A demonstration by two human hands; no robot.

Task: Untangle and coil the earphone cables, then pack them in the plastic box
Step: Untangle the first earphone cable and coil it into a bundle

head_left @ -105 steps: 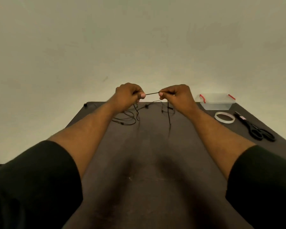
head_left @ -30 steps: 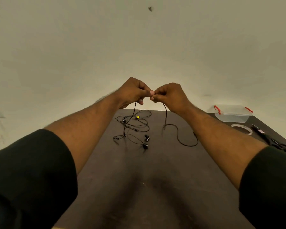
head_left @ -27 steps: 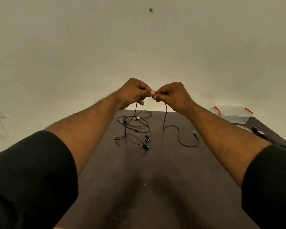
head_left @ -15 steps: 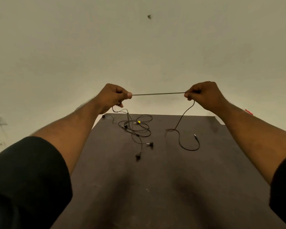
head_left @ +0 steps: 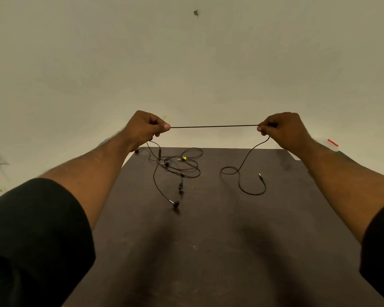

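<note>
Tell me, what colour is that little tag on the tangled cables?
Yellow. The tag sits in the tangled earphone cables on the table, seen in the head view.

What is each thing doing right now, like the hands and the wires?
Left hand: pinches the earphone cable.
Right hand: pinches the same cable.
Earphone cable: pulled straight between the hands.
Cable tangle: knotted, lying on the table.
Plug end: loose on the table.
Plastic box: mostly hidden.

We see a black cable (head_left: 214,126), a yellow tag (head_left: 184,158) among its loops, a dark brown surface (head_left: 208,251), black sleeves (head_left: 36,229), and a beige wall (head_left: 186,63).
</note>
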